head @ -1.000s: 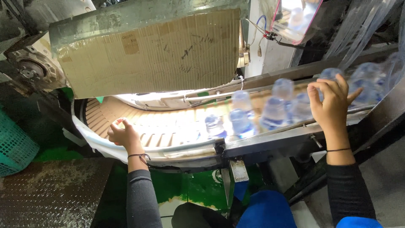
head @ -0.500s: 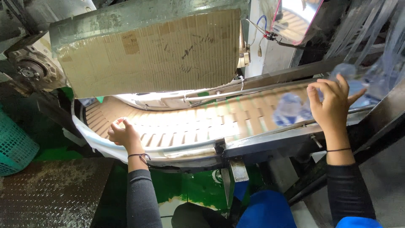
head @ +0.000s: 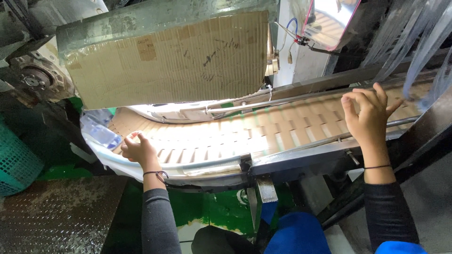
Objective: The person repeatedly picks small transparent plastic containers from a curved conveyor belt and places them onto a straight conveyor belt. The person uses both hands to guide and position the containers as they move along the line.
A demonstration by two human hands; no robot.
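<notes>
A curved tan slat conveyor belt runs from lower left to upper right between metal rails. My left hand rests on the belt's near rim at the left bend, fingers loosely curled, holding nothing. My right hand is raised over the belt at the right, fingers spread and slightly bent, empty. Clear plastic bottles show blurred at the far left of the curve, just beyond my left hand. Both forearms wear dark sleeves with a thin band at each wrist.
A flat sheet of brown cardboard hangs over the belt's back. Clear plastic strips hang at the upper right. A green plastic crate stands at left on a wet tread-plate floor. A steel side rail edges the belt.
The group of bottles that was on the belt under my right hand has moved off to the right, out of view. The right hand has lifted slightly; the left hand has hardly moved.
</notes>
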